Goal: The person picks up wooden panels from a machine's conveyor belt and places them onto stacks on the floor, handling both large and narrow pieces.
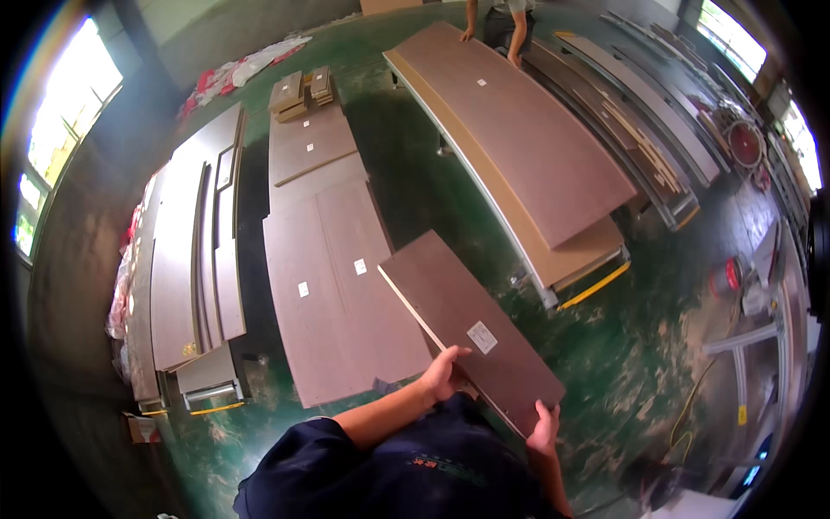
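Big stuff first: the long table (553,259) w/ the stacked brown sheets (519,121) sits up and to the right of the grip, well apart, and another person's hands (493,35) rest at its far end. Left of the grip, flat stack of brown boards (337,294) low on the green floor (415,173), near edge just beside the left hand.

The panel (467,324) being carried is a brown rectangular one w/ a small white sticker, held about level, running away from the body up-left. Both hands are on its near end: left hand (443,374) curled over the near-left edge, right hand (544,426) clamped on the near-right corner. So both grips closed on the panel, fingers underneath not visible tbh.

IMO the whole length hangs out past the grip, so the far end prob wants to dip. I'd slide one hand further along a long edge, keep it close to the body, and watch that far corner vs the boards on the left.
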`<state>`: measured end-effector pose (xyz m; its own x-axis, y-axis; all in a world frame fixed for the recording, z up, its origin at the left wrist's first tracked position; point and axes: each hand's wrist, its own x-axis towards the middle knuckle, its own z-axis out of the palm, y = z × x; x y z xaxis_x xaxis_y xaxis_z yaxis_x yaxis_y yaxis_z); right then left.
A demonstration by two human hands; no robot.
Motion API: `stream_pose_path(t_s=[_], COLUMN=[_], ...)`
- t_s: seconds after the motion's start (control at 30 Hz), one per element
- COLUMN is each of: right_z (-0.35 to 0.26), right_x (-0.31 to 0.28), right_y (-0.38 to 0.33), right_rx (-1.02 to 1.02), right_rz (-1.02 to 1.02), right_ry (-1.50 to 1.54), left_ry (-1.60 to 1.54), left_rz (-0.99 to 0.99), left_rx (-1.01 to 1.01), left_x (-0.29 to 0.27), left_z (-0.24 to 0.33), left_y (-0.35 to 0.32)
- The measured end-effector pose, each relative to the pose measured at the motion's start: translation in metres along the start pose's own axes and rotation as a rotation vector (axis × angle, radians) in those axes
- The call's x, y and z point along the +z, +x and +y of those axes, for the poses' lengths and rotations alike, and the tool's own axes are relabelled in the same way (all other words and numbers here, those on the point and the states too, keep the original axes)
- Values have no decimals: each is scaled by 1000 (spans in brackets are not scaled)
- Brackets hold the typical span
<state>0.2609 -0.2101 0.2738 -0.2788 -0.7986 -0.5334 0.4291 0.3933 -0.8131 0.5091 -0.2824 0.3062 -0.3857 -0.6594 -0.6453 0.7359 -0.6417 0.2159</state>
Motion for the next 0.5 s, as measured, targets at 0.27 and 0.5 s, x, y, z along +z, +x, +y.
stream_pose_path(t_s=[0.27,0.5], right_z=[-113,-167], right_x=[38,112], right_y=[116,236], right_rx=[105,508], right_rz=[-121,-424], right_ry=[25,197], left_ry=[-73,-205], left_rz=[-47,-40], left_rx=[104,274], left_x=[68,99], left_z=[52,143], left_y=[89,137])
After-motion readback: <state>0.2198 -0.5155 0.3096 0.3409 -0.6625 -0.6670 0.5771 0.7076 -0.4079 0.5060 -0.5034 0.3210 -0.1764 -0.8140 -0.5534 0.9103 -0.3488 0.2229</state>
